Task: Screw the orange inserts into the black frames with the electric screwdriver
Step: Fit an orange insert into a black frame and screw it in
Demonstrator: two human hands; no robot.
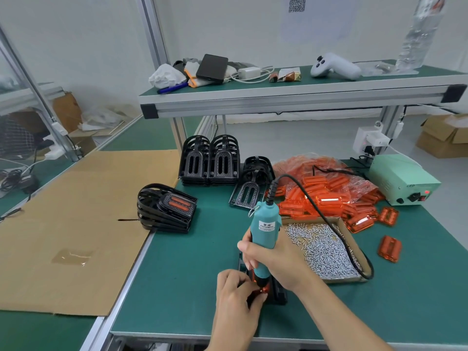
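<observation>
Head view shows your right hand wrapped around the electric screwdriver, tip down on the orange insert. Your left hand pinches the black frame at the near worktop edge, steadying it so the bit stays seated.

place: we are in a small factory workshop | signs: green work table under our hands, metal shelf above them | parts: heaps of orange inserts, black frames, tray of screws past our right hand
</observation>
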